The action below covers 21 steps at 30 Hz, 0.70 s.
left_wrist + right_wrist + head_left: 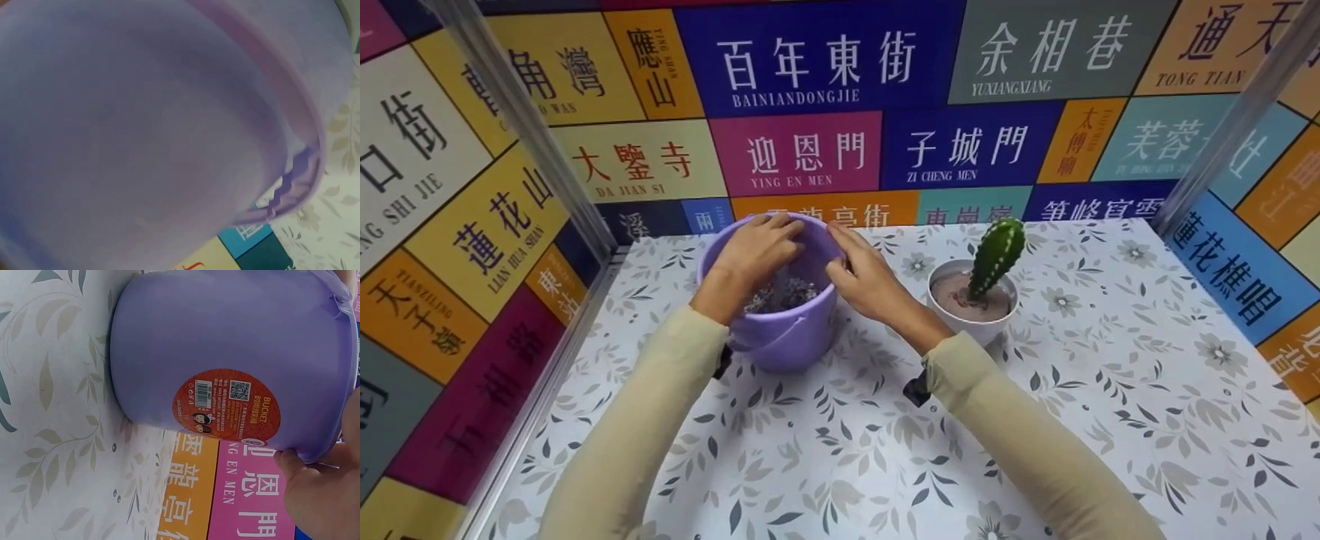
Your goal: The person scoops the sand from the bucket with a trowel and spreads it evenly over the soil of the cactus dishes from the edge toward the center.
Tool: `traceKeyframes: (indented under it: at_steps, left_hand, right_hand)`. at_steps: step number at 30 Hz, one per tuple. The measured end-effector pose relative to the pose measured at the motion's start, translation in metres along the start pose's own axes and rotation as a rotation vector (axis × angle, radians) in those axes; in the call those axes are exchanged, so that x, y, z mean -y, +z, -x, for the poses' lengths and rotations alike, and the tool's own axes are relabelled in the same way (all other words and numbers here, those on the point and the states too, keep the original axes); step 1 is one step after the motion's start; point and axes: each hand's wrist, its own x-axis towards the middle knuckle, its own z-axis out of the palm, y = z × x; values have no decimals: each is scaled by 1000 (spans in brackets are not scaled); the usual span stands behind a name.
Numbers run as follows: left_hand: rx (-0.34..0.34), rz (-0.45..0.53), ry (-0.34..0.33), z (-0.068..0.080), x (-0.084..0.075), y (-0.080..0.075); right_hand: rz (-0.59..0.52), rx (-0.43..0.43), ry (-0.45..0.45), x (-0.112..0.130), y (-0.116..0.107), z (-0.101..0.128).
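Right fingers narrowly parted around the purple bucket's rim

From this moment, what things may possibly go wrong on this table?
The purple bucket may tip if the right-hand grip pulls its rim hard, perhaps spilling the grainy material inside. The right sleeve passes close to the potted cactus, so a sideways swing could knock it.

Pale beige sleeves meet black wrist devices.
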Motion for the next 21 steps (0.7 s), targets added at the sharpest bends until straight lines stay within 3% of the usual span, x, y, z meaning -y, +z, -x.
traceKeyframes:
  at_steps: [6,11,16,21]
  left_hand:
    - [-44,-53,19,13,12,-11]
    - [-77,3,20,27,19,-18]
    - [-99,71,-28,42,23,-21]
    - [-69,78,-88,55,32,-22]
  right_hand:
    - [-21,-30,17,-1,3,1]
    - [-53,-60,11,-4,7,2]
    - [-108,-77,49,-5,10,4]
    - [-113,-79,60,-5,12,4]
